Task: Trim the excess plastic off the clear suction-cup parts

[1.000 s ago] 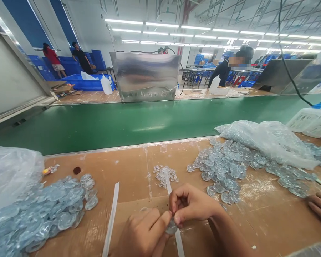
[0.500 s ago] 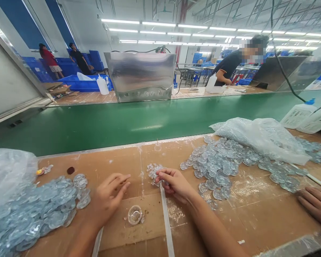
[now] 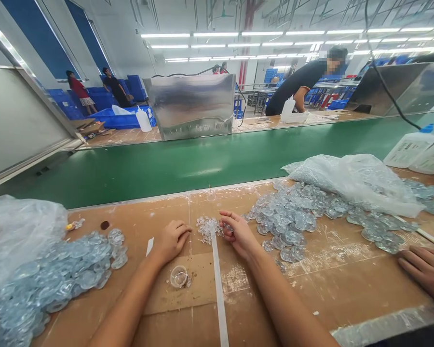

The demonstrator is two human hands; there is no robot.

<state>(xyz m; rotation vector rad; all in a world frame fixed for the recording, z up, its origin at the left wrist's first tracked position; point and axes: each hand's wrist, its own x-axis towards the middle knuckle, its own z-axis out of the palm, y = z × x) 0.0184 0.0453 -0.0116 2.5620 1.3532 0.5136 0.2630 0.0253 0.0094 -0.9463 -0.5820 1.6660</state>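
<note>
My left hand [image 3: 170, 242] rests low over the brown cardboard surface, its fingers bent and pressed together with the thumb. Anything in that pinch is hidden. My right hand [image 3: 238, 234] is at the right edge of a small heap of clear little pieces [image 3: 204, 228], fingers loosely curved and apart, with nothing visible held. Between my forearms stands a small round clear cup [image 3: 179, 276], with a few bits beside it. A pile of clear round discs [image 3: 287, 217] lies right of my right hand. Another disc pile [image 3: 68, 270] lies left of my left arm.
A white strip [image 3: 219, 289] runs down the cardboard. Plastic bags [image 3: 354, 180] cover part of the right pile. Behind runs a green belt [image 3: 188, 166]. White jugs [image 3: 408, 149] stand at right, near another person's hand [image 3: 425, 270]. Across the belt, a person [image 3: 296, 84] bends over.
My left hand has moved right and its fingers have drawn together. My right hand has shifted slightly right and its fingers have loosened. The camera view has shifted a little.
</note>
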